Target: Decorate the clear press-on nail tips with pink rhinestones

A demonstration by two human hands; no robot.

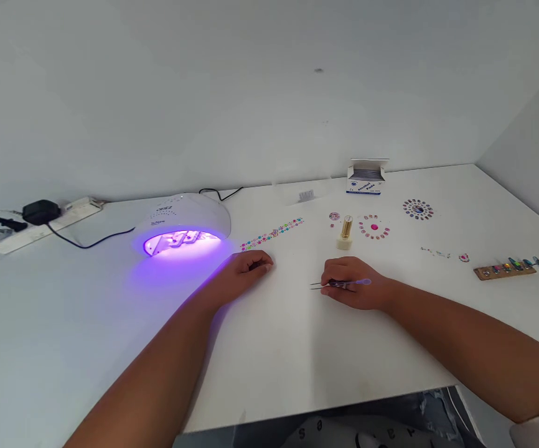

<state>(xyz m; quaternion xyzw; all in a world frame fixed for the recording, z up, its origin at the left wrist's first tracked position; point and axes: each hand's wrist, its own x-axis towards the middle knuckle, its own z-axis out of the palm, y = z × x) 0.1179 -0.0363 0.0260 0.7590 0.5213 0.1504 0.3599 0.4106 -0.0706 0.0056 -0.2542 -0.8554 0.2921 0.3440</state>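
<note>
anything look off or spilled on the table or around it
Nothing looks spilled. A small dark mark stands out on the pale wall. Slightly odd: the lamp glows purple with left hand and right hand both outside it.

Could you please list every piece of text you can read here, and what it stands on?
"Alcohol Pads": on the white box; its smaller print is unreadable.
White lamp: dark lettering on top, too blurred to read surely.
Label near the wall: too small to read.
Clothing at the bottom edge: scattered letters, no clear word.
</note>
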